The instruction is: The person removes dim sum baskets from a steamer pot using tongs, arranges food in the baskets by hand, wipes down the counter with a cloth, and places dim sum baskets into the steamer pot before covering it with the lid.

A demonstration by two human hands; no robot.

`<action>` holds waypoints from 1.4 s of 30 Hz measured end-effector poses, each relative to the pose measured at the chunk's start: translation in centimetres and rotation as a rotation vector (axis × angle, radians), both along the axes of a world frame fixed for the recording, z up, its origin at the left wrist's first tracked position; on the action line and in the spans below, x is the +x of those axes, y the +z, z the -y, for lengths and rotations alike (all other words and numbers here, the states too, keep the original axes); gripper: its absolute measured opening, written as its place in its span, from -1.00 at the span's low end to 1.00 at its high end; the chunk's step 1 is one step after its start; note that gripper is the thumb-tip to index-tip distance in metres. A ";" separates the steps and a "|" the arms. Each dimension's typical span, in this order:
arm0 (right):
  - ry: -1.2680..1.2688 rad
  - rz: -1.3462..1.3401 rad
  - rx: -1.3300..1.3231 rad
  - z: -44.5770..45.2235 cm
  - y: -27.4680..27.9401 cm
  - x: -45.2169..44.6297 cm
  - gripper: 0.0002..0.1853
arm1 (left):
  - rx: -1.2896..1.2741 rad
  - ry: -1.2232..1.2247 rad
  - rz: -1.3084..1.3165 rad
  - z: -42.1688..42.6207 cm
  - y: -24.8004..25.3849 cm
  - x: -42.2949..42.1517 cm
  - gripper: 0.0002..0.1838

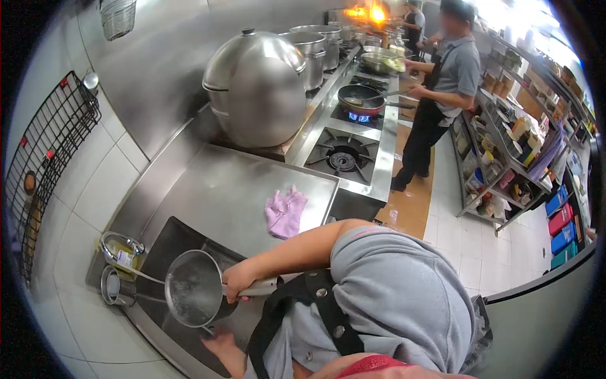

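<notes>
My right hand (238, 280) is closed around the long handle of a metal saucepan (194, 287). The pan is held over the dark sink basin (167, 237), its inside facing up toward me, with whitish, watery patches in it. Beside the pan's left rim is the curved metal faucet (121, 246), its thin spout reaching toward the rim. Just below the pan, my left hand (225, 351) has its fingers stretched out, near a small metal piece at the pan's lower edge. Whether the fingers touch it I cannot tell.
A pink cloth (286, 211) lies on the steel counter. Behind it stands a large domed steamer pot (255, 91). A co-worker (457, 76) works at a frying pan (363, 100) over a lit burner. A metal cup (118, 285) is by the faucet, a wire rack (53, 158) on the wall.
</notes>
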State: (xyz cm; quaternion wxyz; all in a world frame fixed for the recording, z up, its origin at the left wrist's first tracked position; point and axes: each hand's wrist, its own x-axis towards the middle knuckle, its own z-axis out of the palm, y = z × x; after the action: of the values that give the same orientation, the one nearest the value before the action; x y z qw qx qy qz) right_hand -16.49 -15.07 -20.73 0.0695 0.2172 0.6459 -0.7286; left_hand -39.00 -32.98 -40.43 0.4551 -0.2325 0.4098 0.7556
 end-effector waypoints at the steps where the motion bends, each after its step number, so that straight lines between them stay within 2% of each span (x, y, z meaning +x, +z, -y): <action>1: -0.006 -0.027 -0.032 0.1 1.3 1.1 -0.88 | 0.249 -0.065 0.117 -1.6 1.0 0.8 -0.41; 2: -0.005 -0.032 -0.034 0.1 2.5 2.2 -0.88 | 0.407 -0.204 0.012 -3.1 1.7 2.4 -0.37; 3: 0.024 -0.041 -0.005 0.0 3.6 3.2 -0.87 | 0.557 -0.340 -0.099 -4.7 5.6 5.5 -0.32; 4: 0.059 -0.053 0.020 0.1 4.5 4.1 -0.86 | 0.545 -0.331 -0.111 -5.3 3.2 5.4 -0.32; 6: 0.053 -0.092 0.029 0.5 6.3 6.3 -0.85 | 0.358 -0.243 -0.973 -6.7 -3.1 4.8 -0.41; 7: 0.031 -0.117 0.053 0.6 6.8 7.3 -0.84 | 0.414 -0.213 -0.922 -7.0 -1.7 6.3 -0.41; 9: 0.054 -0.133 0.054 0.4 7.0 9.2 -0.85 | 0.687 -0.209 -0.498 -7.9 3.1 9.8 -0.42; 10: 0.062 -0.132 0.067 0.3 7.1 10.2 -0.85 | 0.749 -0.215 -0.444 -8.2 4.5 11.1 -0.42; 18: 0.081 -0.186 0.149 -0.4 9.1 21.8 -0.82 | 1.025 -0.310 -0.443 -11.7 12.0 23.1 -0.44; 25: 0.080 -0.075 0.303 -1.9 13.3 34.7 -0.76 | 1.171 -0.427 -0.458 -15.4 16.8 36.0 -0.45; 31: 0.020 -0.028 0.273 -3.2 15.9 44.3 -0.73 | 1.253 -0.496 -0.431 -18.5 18.7 45.2 -0.46; 33: -0.077 0.078 0.329 -3.4 17.0 47.1 -0.72 | 1.268 -0.528 -0.415 -19.7 18.8 47.8 -0.47; 38: -0.117 0.092 0.346 -5.9 17.2 52.1 -0.70 | 1.304 -0.586 -0.356 -23.8 18.1 53.0 -0.48; 42: -0.181 0.233 0.466 -8.7 17.9 55.2 -0.67 | 1.337 -0.606 -0.316 -28.2 17.5 56.4 -0.48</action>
State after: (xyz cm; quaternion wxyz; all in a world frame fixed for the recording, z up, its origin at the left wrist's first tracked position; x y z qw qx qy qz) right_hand 38.73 -6.42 -2.82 0.0260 0.3665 0.7616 -0.5338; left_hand 17.39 -4.77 -22.94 0.6232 0.3278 -0.0299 0.7095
